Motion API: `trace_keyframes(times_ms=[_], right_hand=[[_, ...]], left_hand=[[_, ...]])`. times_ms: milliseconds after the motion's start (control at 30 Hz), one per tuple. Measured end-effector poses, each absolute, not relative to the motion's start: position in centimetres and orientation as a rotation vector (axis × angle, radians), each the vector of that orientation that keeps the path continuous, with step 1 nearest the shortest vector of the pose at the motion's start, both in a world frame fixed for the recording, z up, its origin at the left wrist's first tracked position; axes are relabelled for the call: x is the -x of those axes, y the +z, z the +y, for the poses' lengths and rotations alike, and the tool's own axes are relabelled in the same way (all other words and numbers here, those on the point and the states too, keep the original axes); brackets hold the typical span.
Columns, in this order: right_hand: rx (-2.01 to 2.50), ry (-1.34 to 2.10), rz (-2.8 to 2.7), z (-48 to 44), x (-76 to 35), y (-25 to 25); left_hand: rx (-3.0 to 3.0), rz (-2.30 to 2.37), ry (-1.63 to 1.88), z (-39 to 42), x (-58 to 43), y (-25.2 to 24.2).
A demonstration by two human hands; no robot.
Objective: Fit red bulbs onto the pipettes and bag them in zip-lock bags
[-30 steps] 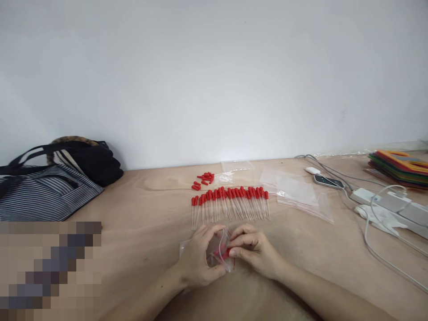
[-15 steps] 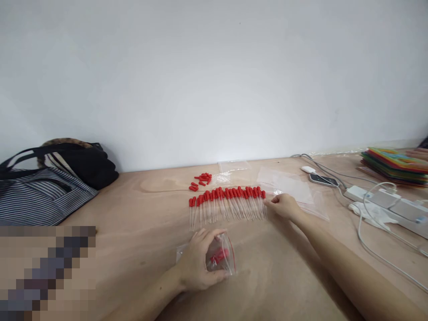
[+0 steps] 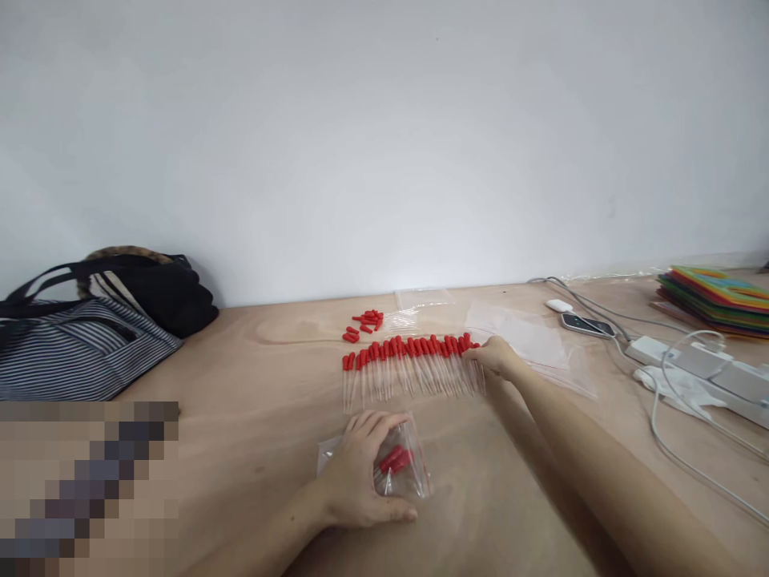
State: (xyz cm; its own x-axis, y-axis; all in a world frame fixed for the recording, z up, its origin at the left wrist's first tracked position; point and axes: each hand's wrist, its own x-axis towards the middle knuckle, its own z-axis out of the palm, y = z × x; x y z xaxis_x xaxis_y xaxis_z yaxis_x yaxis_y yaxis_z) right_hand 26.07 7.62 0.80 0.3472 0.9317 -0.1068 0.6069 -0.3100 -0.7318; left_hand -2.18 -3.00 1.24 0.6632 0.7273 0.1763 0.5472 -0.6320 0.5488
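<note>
A row of clear droppers with red rubber bulbs (image 3: 414, 346) lies across the table, their thin tubes pointing toward me. At the row's right end, my right hand (image 3: 493, 357) has its fingers closed on the bulb end of a dropper; the fingertips partly cover it. Nearer to me, my left hand (image 3: 357, 469) curves over a clear zip bag (image 3: 414, 433), keeping hold of it, with thumb and fingers wide apart. Inside the bag are a few red-bulbed droppers (image 3: 393, 459). Loose red bulbs (image 3: 368, 319) lie in a small heap behind the row.
Bare clear tubes (image 3: 401, 322) and flat plastic bags (image 3: 522, 332) lie toward the wall. At right are a small device with a screen (image 3: 587, 324), a power strip (image 3: 714, 369) with cables, and coloured sheets (image 3: 714, 300). A striped bag (image 3: 90, 344) stands at left.
My right hand has shifted from beside the last dropper up onto its bulb end. My left thumb has drawn off the bag's edge, and the bag mouth looks flatter.
</note>
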Motion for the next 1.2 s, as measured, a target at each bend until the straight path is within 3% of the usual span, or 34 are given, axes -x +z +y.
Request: trace_keyframes(times_ms=[233, 367, 500, 900, 1200], right_hand=[[1.646, 0.932, -1.321, 2.9, -24.3, 2.2], [1.133, 1.551, -1.283, -1.2, -21.2, 1.3], [1.023, 1.811, -1.115, -2.9, -19.1, 0.6], [0.925, 1.459, -1.081, -3.8, -17.5, -0.5], [0.945, 1.536, -1.366, -3.9, -18.9, -0.8]], left_hand=[[-2.415, 1.019, 0.547, -3.1, 2.2, 1.1], [-2.413, 1.004, 0.559, -3.1, 2.2, 1.1], [-2.417, 0.982, 0.566, -3.1, 2.2, 1.1], [-2.402, 1.008, 0.586, -3.4, 2.1, 1.5], [-2.426, 1.002, 0.558, -3.0, 2.1, 1.2]])
